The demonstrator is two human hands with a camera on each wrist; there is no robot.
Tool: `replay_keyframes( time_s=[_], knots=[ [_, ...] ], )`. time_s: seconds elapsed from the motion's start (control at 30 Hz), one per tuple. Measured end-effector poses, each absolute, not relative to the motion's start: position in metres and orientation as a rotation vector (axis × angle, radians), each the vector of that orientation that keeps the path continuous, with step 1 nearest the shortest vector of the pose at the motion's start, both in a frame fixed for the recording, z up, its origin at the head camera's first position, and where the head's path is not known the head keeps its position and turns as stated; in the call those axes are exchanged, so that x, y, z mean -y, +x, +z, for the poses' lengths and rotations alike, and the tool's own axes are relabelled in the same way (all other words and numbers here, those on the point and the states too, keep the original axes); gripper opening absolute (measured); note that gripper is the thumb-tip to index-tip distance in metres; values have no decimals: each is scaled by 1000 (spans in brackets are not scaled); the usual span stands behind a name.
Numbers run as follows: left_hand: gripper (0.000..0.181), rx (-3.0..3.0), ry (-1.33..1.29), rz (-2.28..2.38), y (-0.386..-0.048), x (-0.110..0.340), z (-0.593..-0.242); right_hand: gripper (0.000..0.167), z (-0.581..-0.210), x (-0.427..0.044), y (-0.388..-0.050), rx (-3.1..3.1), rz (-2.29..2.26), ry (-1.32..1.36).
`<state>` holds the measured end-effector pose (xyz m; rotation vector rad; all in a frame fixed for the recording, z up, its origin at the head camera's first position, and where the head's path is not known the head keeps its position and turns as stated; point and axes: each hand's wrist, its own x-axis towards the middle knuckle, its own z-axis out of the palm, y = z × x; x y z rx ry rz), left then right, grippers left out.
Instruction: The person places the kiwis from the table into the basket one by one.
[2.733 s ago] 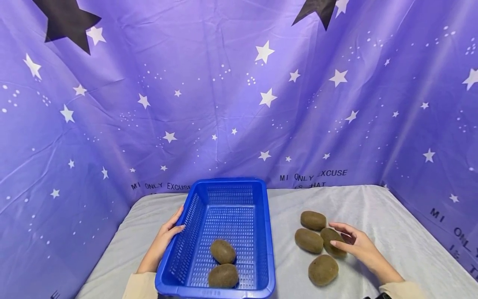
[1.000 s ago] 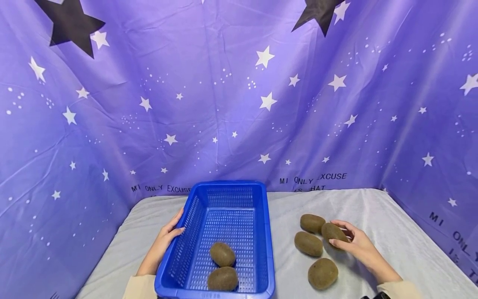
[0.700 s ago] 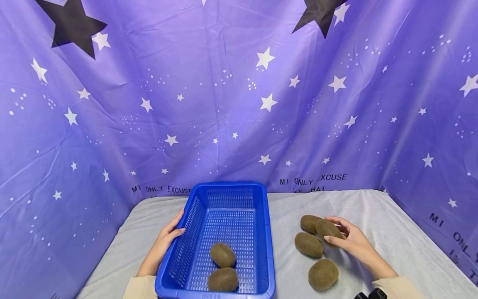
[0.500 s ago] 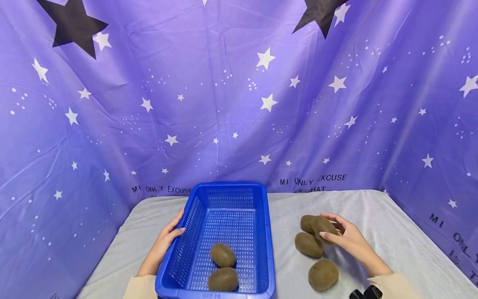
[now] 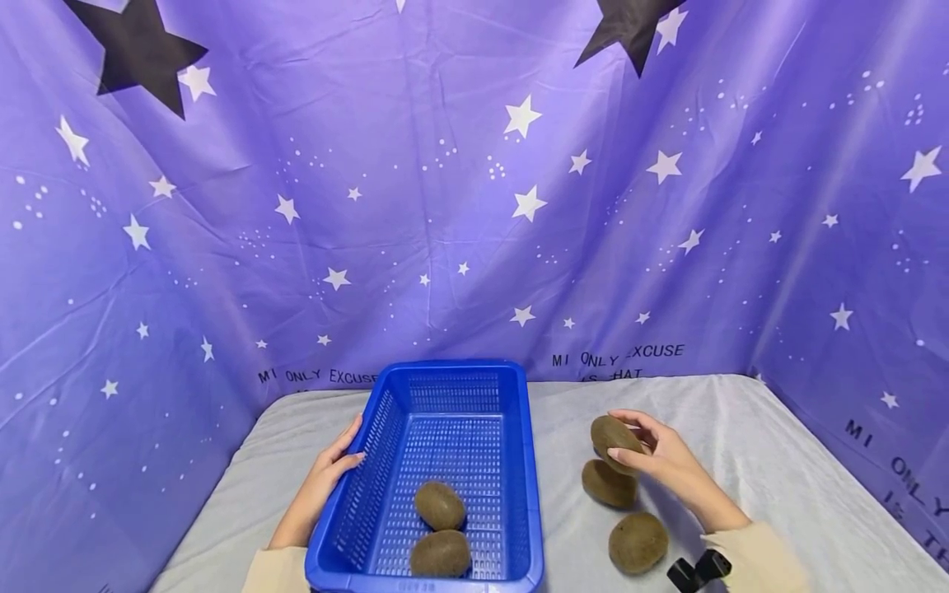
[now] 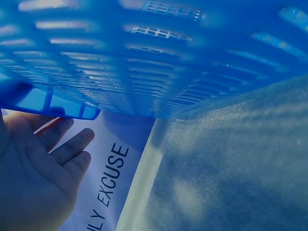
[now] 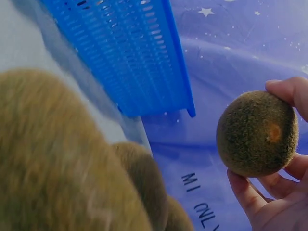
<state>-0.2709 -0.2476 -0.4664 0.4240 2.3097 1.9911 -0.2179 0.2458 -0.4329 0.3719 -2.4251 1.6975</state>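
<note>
My right hand (image 5: 656, 453) pinches a brown fuzzy kiwi (image 5: 614, 438) between thumb and fingers, raised above the cloth. In the right wrist view the held kiwi (image 7: 255, 132) shows a pale end spot. One kiwi (image 5: 610, 484) lies just below it and another kiwi (image 5: 638, 543) nearer the front. The held fruit hides a further kiwi in the head view; the right wrist view shows its end (image 7: 179, 216). My left hand (image 5: 329, 465) holds the left rim of a blue basket (image 5: 535, 494), thumb over the rim, fingers (image 6: 74, 147) outside under it. Two kiwis (image 5: 440, 506) lie inside.
A grey cloth (image 5: 704, 420) covers the table. Behind and at both sides hangs a purple star-printed curtain (image 5: 445, 214). A small black device (image 5: 698, 570) sits at my right wrist.
My right hand has gripped a kiwi from the group and lifted it, moving left and slightly back, over the rear kiwi. The left hand and the basket stay in place.
</note>
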Motion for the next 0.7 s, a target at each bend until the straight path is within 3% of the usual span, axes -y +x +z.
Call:
replay_keyframes(
  time_s=[0.7],
  knots=[
    [62, -2277, 423, 2015, -272, 248, -467, 52, -416, -197, -235, 2392, 1813, 543]
  ],
)
